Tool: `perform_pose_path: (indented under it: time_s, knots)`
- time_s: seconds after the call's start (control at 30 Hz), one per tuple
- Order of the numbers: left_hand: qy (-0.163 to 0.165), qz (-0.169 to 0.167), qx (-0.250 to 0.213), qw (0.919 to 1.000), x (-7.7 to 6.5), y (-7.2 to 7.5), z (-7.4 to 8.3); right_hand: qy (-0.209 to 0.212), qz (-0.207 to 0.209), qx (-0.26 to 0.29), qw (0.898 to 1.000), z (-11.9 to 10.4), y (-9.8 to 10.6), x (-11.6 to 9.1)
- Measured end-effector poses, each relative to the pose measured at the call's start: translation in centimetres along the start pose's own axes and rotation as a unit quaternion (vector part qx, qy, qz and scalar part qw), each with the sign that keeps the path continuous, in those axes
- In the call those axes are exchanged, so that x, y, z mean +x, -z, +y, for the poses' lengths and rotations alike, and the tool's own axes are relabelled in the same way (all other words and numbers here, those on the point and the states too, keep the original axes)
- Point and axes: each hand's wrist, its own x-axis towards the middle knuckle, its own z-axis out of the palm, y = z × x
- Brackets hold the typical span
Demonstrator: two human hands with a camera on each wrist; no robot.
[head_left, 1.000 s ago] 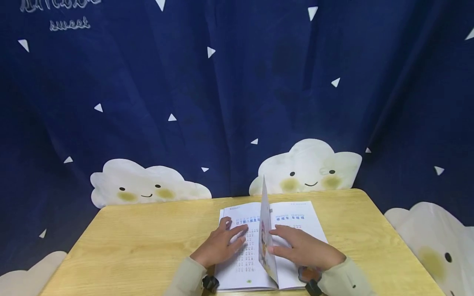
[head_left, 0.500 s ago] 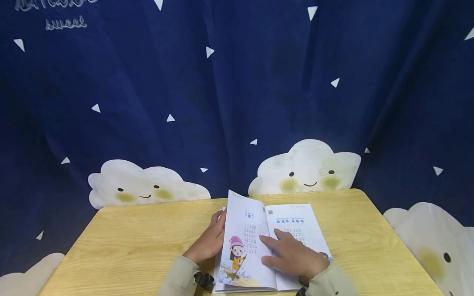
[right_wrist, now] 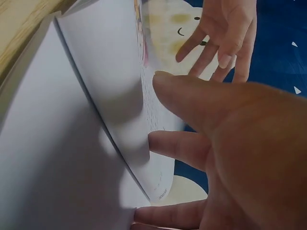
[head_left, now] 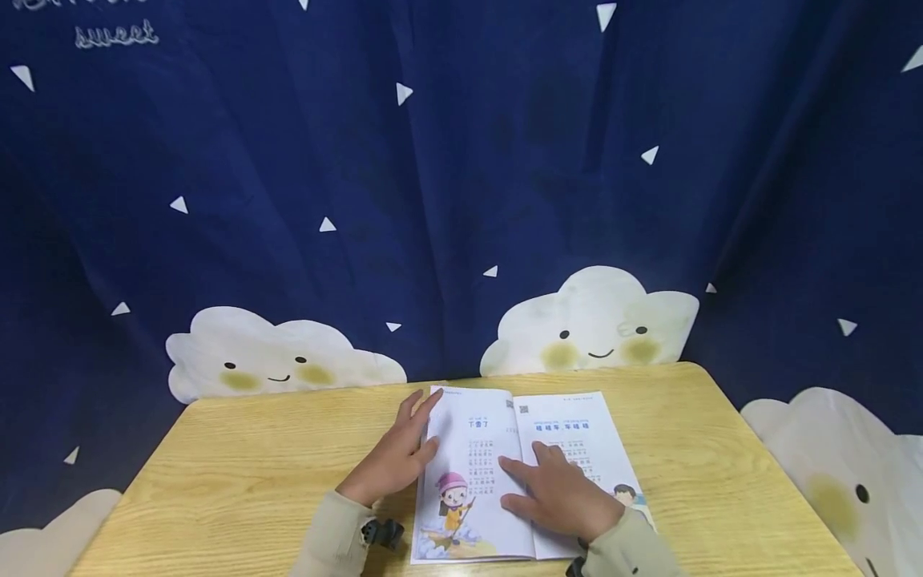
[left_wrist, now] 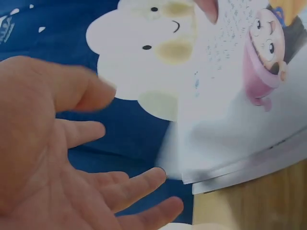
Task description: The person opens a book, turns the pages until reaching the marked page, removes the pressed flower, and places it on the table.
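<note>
Seeing one book (head_left: 493,433) lying open on the table (head_left: 252,473), to the right of the left hand (head_left: 392,457) and beneath the right hand (head_left: 558,493). Running lengthwise away from the person along both pages and the spine, pointing toward the curtain (head_left: 433,184). Judging the right hand nearer to the book's middle. Grasping nothing with the left hand: holding its fingers spread at the outer edge of the left page (head_left: 490,473), near the far corner, and being unable to tell touching from almost touching there. Grasping nothing with the right hand either: lying loosely extended over the right page (head_left: 570,409) and touching the left page across the spine. Counting one book, two facing pages, two hands, two sleeves (head_left: 332,537), one table, one curtain, four printed clouds (head_left: 591,320) in the head view, and one drawn girl (head_left: 453,501) on the left page.
</note>
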Motion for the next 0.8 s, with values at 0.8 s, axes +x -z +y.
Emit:
perform_pose_path:
  time_s: [0.8]
  knots:
    - [-0.005, -0.154, 0.081, 0.9848, -0.7, -2.6, 1.4, 0.008, -0.008, -0.03, 0.999, -0.1, 0.3, 0.1]
